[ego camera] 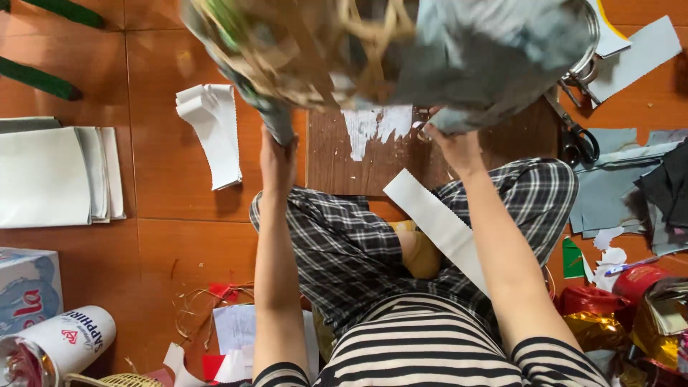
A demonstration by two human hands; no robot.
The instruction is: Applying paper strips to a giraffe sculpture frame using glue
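Both hands are up at the bundle: the left hand (276,159) is wrapped around its lower left corner, fingers closed on the grey covering, while the right hand (453,143) pinches the grey edge at its lower right. Between them they hold the woven basket (344,50), partly wrapped in grey paper, lifted above the wooden board (344,165) that lies on the floor in front of the person's crossed legs. It is blurred, so I judge it is being turned or shaken mid-wrap. This looks like the covering stage, with the paper not yet lying flat all round; the next move would call for a firm grip on both corners and a steady set-down onto the board. A white paper strip (437,226) rests across the knee. Scissors (577,136) lie just off the board's right edge, and folded white sheets (54,175) sit well apart at the floor's left side.
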